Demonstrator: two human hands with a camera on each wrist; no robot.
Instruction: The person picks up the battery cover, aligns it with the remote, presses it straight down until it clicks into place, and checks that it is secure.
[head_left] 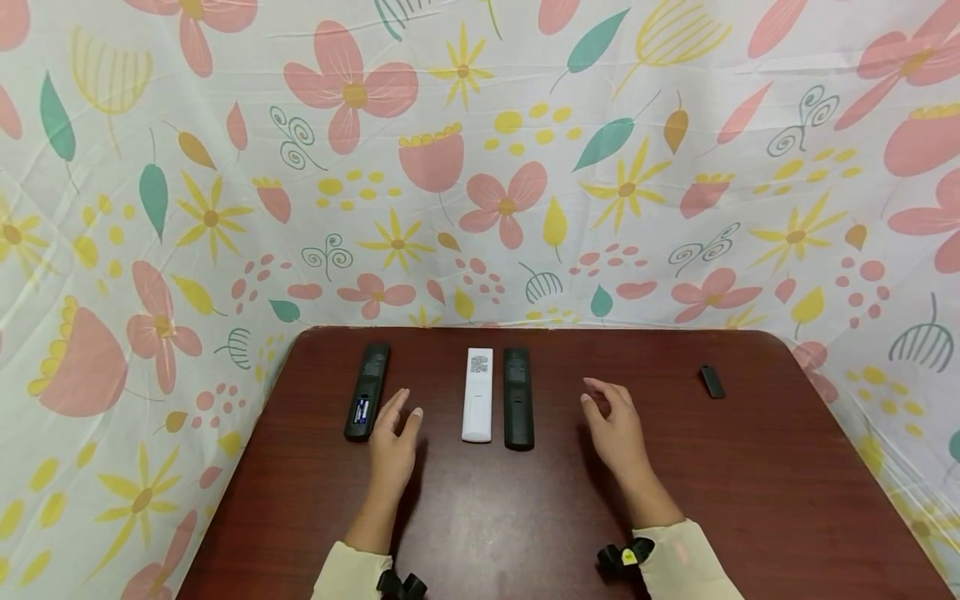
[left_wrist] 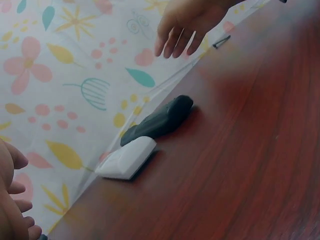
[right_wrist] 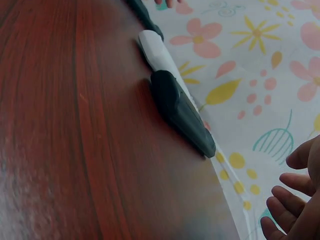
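Observation:
In the head view my left hand (head_left: 393,446) hovers over the table, just right of a black remote (head_left: 367,392) whose open battery compartment shows batteries. My right hand (head_left: 618,429) is held above the table, its fingers slightly bent and holding nothing. Between the hands a white remote (head_left: 477,396) with a printed label lies face down. Beside it is a second black remote (head_left: 518,400), back side up with its cover on. At the right lies a small black battery cover (head_left: 712,382). Both wrist views show the white remote (left_wrist: 127,160) and the covered black remote (right_wrist: 180,112).
The brown wooden table (head_left: 465,525) ends at a far edge with rounded corners. Behind it and along the sides hangs a white curtain (head_left: 450,208) with pink, yellow and green flowers. Each sleeve has a black wrist strap (head_left: 626,557) near it.

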